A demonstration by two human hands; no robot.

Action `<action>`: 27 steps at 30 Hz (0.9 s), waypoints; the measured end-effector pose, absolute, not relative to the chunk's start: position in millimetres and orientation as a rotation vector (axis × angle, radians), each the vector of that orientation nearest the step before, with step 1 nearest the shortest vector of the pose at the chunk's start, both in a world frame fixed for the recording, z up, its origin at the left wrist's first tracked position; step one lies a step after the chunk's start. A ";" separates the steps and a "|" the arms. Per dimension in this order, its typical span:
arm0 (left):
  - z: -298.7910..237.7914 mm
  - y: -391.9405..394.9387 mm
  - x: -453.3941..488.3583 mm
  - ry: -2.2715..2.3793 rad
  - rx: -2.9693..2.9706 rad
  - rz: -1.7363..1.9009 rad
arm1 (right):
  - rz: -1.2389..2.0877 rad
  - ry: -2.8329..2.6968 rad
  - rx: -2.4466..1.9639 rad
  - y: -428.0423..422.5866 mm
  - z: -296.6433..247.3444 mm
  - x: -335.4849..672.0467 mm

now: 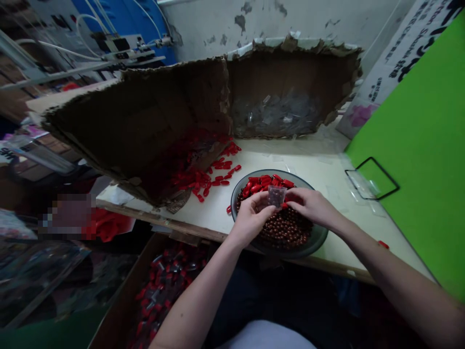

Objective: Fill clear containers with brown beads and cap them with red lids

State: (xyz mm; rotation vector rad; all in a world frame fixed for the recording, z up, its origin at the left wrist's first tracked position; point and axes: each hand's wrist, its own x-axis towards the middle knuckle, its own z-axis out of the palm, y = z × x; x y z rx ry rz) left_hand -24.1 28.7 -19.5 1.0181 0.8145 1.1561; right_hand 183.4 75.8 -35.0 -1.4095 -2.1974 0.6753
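Note:
A small clear plastic cup (276, 196) stands between my left hand (250, 218) and my right hand (308, 206), and the fingers of both press against its sides. Both hands are over a wide grey bowl (279, 173) on the table. The bowl holds a heap of round brown beads (286, 230) and, towards its far side, glossy red capsule-shaped pieces (263, 183). My hands and the cup hide the middle of the bowl.
Loose red pieces (209, 177) lie on the cream tabletop (319, 174), by a torn cardboard box (290, 92) holding clear plastic (276, 114). An open carton of red pieces (160, 291) sits below the table edge. A green board (417, 145) stands at right.

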 end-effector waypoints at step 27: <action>-12.2 20.4 -22.0 0.743 0.889 1.197 | 0.901 -1.789 -1.357 55.9 34.0 180.7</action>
